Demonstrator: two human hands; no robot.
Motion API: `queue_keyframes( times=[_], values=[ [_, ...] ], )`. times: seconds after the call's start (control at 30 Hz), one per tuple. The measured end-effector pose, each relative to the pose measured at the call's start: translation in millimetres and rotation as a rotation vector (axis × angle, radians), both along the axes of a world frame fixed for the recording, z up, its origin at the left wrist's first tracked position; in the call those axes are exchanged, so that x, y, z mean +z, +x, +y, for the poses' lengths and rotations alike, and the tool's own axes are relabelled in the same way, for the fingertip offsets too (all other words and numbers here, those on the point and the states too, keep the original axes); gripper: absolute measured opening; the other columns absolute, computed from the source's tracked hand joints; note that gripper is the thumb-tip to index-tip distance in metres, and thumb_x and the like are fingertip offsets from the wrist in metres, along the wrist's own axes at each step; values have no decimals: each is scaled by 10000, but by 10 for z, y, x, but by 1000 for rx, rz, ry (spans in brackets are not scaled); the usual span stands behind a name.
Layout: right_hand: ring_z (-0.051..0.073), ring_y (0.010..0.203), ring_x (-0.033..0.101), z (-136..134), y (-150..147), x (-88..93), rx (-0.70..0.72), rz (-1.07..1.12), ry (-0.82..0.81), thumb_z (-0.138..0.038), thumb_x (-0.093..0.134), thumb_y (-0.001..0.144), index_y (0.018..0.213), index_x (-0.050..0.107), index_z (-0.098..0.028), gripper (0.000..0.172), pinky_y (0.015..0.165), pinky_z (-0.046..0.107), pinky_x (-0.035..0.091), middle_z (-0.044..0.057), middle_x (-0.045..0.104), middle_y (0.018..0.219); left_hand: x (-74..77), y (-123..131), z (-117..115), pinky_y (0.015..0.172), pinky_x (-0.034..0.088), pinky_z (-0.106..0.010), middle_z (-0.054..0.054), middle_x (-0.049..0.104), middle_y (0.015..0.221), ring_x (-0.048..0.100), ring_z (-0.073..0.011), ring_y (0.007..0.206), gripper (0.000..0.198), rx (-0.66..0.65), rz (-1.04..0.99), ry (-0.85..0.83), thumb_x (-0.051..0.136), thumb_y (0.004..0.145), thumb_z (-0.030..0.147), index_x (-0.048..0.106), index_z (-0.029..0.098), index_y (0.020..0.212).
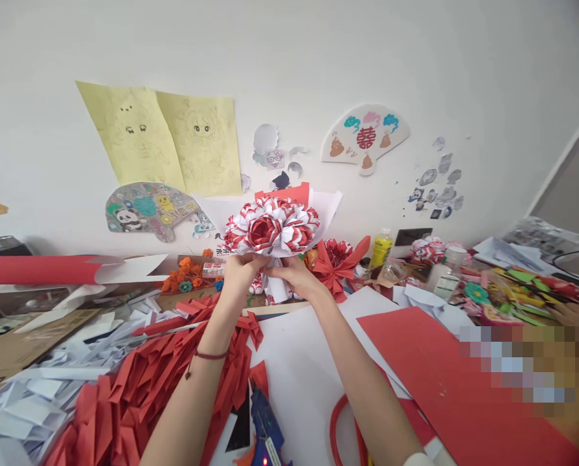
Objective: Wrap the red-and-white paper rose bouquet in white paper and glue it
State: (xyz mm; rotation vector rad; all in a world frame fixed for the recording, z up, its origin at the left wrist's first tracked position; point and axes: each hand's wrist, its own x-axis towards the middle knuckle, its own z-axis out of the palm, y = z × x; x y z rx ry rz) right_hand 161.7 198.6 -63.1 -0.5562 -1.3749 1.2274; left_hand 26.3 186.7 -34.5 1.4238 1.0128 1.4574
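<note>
A bouquet of red-and-white folded paper flowers [274,226], in a white and red paper wrap, is held upright in front of the wall. My left hand [241,268] is closed around the lower left of the wrap, just under the flowers. On the other side, my right hand [292,275] grips the wrap's narrow white stem part. Some of my fingertips are hidden behind the paper. Below my forearms lie white paper sheets [294,349] and a blue glue gun [266,421] with a small red light.
Heaps of red folded strips [148,369] and white folded paper [27,401] cover the left. A red sheet [440,362] and red looped handles [345,421] lie right. A yellow bottle [381,249] stands near the wall. Another person's hand [578,320] reaches in at the right edge.
</note>
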Motion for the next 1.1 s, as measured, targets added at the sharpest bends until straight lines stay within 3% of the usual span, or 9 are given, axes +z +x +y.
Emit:
queue_keyframes(
  times=[0.13, 0.37, 0.57, 0.8, 1.1],
  values=[
    [234, 938, 655, 36, -100, -63, -66, -11, -6, -188, 787, 580, 994, 703, -218, 423, 838, 353, 531, 11, 729, 906, 55, 24, -58, 462, 294, -213, 74, 448, 470, 360, -69, 460, 213, 57, -140, 29, 694, 534, 188, 482, 183, 557],
    [236, 970, 660, 38, -115, -51, -23, 80, 9, -213, 786, 597, 1080, 679, -219, 495, 827, 339, 530, 19, 741, 978, 23, -8, -7, 443, 222, -219, 61, 410, 432, 310, -55, 441, 221, -32, -41, -53, 720, 578, 298, 575, 144, 513],
    [221, 856, 679, 55, -73, -47, -31, 79, -3, -220, 788, 612, 1011, 699, -202, 409, 741, 314, 527, 24, 746, 941, 3, 5, -22, 453, 189, -220, 85, 314, 420, 243, -45, 443, 387, -39, 25, -29, 760, 616, 388, 475, 167, 476],
    [228, 885, 678, 52, -72, -36, -54, 82, -2, -212, 781, 599, 1067, 690, -213, 477, 766, 319, 524, 11, 747, 906, -19, -1, 13, 465, 204, -222, 78, 344, 464, 254, -49, 464, 410, -46, 14, -10, 780, 612, 427, 483, 166, 504],
    [220, 829, 670, 23, -65, -22, -88, 108, -41, -202, 776, 572, 975, 689, -201, 412, 737, 319, 519, 11, 743, 880, -3, 14, -10, 464, 170, -237, 81, 293, 437, 223, -52, 455, 449, -10, 52, 15, 755, 628, 439, 414, 189, 480]
  ],
)
